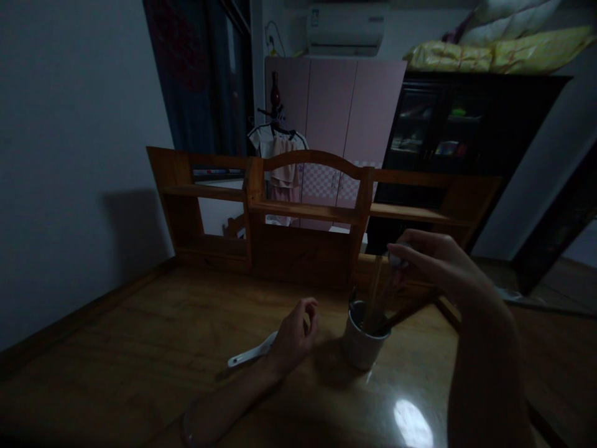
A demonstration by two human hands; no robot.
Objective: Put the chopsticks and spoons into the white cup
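Above the grey metal cup (364, 345), my right hand (431, 261) is closed in a pinch on a utensil with a pale rounded end (399, 254), perhaps a spoon. Its lower part is dim and seems to run down toward the cup. Chopsticks (373, 289) and other thin utensils lean out of the cup. Left of the cup, my left hand (298, 330) hovers low over the table, fingers loosely curled, with a gap between thumb and forefinger and nothing held. A white spoon (252, 353) lies beside that hand, its far end partly hidden by the hand.
The wooden table (153, 348) has a shelf unit (305, 211) along its back edge. A wall (69, 155) borders the left side. Light reflects brightly off the tabletop at the front right. Pink wardrobe doors (331, 112) and a dark cabinet (438, 124) stand beyond.
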